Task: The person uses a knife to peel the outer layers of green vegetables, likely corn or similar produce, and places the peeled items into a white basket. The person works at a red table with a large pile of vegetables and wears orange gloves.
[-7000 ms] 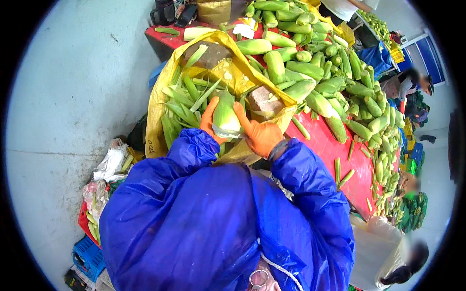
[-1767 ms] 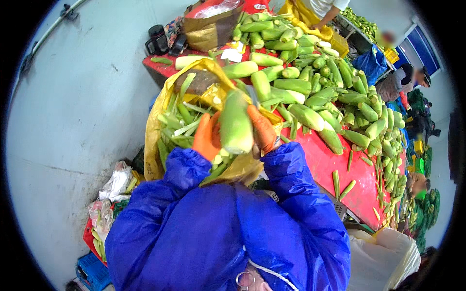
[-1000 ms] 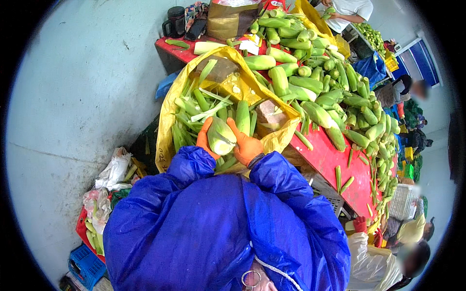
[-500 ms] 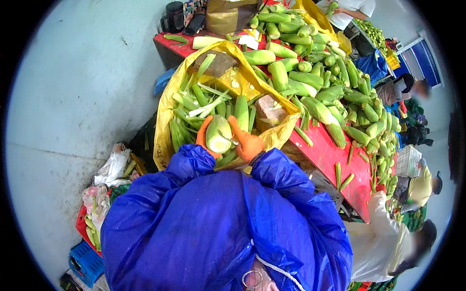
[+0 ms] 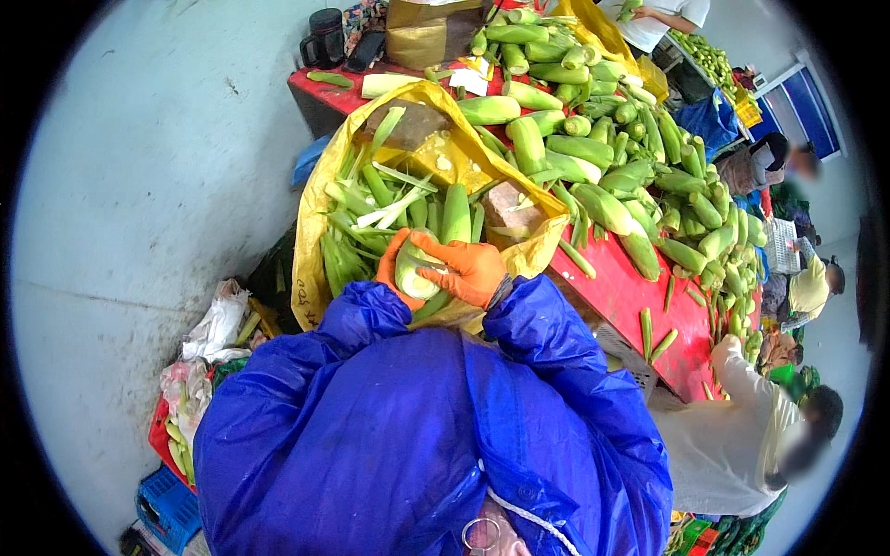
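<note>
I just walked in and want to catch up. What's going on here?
A person's left hand and right hand, both gloved in orange, hold an ear of corn over an open yellow sack. Loose husks lie in the sack. A big heap of unhusked corn sits on the red table beside it.

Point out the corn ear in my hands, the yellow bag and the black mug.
Corn ear [image 5: 411, 266], head view: on its green husk.
Yellow bag [image 5: 311, 248], head view: on its left wall.
Black mug [image 5: 326, 37], head view: on its body.
</note>
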Available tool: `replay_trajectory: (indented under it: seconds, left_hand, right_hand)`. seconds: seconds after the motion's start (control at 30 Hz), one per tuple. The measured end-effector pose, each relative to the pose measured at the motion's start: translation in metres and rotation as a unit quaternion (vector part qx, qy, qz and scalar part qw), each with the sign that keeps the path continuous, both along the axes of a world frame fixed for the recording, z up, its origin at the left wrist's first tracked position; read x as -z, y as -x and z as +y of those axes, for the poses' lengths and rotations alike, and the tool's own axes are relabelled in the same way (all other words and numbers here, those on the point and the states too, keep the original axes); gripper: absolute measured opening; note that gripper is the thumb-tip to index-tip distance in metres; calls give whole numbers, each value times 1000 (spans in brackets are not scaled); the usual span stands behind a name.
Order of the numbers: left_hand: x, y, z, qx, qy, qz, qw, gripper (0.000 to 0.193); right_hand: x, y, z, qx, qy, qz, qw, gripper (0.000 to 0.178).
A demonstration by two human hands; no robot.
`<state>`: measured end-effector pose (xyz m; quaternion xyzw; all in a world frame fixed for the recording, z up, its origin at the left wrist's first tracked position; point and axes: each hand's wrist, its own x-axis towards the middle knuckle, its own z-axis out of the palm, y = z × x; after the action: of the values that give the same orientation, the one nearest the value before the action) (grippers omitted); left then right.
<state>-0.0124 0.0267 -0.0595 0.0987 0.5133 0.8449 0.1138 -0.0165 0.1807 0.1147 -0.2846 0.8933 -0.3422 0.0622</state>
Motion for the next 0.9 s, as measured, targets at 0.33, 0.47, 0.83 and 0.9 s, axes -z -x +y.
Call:
replay_trajectory:
  seconds: [0.33, 0.47, 0.83, 0.9]
  left_hand:
    - [-93, -12, -28, 215, -407, -307, 833, 63]
    - [-104, -20, -36, 193, -431, -285, 835, 72]
    - [-117, -12, -24, -18, -31, -167, 985, 65]
    - [-113, -13, -17, -35, -20, -163, 986, 61]
  right_hand:
    - [44, 78, 48, 247, -10, 202, 948, 28]
    - [31, 121, 106, 487, 292, -116, 815, 46]
    - [18, 11, -8, 177, 229, -425, 858, 41]
    - [17, 10, -4, 171, 233, -412, 864, 38]
